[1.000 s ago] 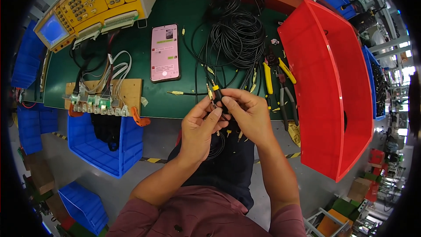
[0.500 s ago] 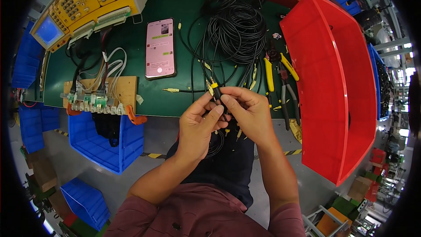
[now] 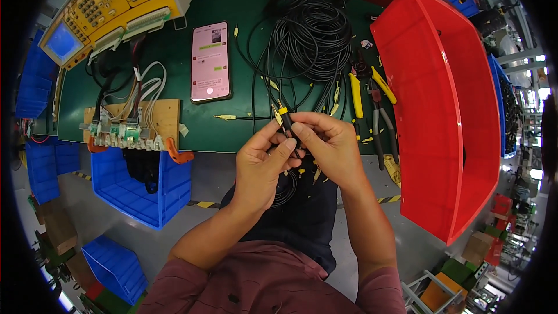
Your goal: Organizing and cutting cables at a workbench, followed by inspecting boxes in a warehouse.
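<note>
My left hand [image 3: 261,166] and my right hand [image 3: 330,151] meet just over the table's front edge, fingers closed. Between their fingertips stands a black cable plug [image 3: 286,118] with a yellow band and a metal tip, pointing away from me. Right thumb and forefinger pinch its black body. Close against it on the left is another plug [image 3: 278,116] with a pale yellow sleeve, at my left fingertips. The left fingers also grip thin black cable below; my fingers partly hide it. A large coil of black cable [image 3: 314,40] lies beyond the hands on the green table [image 3: 174,35].
Yellow-handled pliers [image 3: 356,96] and dark-handled cutters [image 3: 378,131] lie right of the coil, by a tall red bin [image 3: 430,110]. A phone [image 3: 210,64] lies left. Farther left are a yellow tester [image 3: 110,6], a wired wooden fixture [image 3: 165,117] and a blue bin [image 3: 174,189].
Both hands keep their grip on the plugs with hardly any movement. The whole view has shifted very slightly.
</note>
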### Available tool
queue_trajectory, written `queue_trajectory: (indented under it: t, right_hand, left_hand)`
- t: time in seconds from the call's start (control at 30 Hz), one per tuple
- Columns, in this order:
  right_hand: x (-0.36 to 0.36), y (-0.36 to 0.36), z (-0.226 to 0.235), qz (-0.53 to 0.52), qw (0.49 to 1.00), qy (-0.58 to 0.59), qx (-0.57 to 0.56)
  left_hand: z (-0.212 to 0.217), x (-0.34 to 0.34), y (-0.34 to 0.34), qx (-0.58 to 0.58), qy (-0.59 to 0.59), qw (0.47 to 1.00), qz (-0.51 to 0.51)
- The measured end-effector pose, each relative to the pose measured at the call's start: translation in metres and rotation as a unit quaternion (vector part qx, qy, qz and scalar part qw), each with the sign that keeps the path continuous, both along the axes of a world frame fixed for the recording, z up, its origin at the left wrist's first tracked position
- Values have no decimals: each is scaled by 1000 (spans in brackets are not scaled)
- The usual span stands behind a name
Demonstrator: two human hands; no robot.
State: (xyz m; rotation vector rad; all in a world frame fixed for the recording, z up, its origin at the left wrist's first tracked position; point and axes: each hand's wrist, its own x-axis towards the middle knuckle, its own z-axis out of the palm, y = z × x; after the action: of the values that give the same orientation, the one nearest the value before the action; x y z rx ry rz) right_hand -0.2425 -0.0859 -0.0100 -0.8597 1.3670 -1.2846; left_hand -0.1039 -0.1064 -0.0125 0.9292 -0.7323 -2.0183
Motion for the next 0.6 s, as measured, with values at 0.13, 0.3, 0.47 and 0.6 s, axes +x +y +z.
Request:
queue_trajectory:
  t: [0.13,0.3,0.47,0.6]
  right_hand:
    - [0,0,2,3,1000,-4,1]
    - [-1,-1,-1,3,1000,2,-5]
    - [-3,-1,0,21,1000,11,-13]
    - [-3,-1,0,22,1000,11,-13]
  left_hand:
    - [0,0,0,0,0,1000,0]
    - [-1,0,0,3,0,1000,0]
    - [0,1,-1,0,2,1000,-7]
    - [-1,1,-1,2,1,1000,-7]
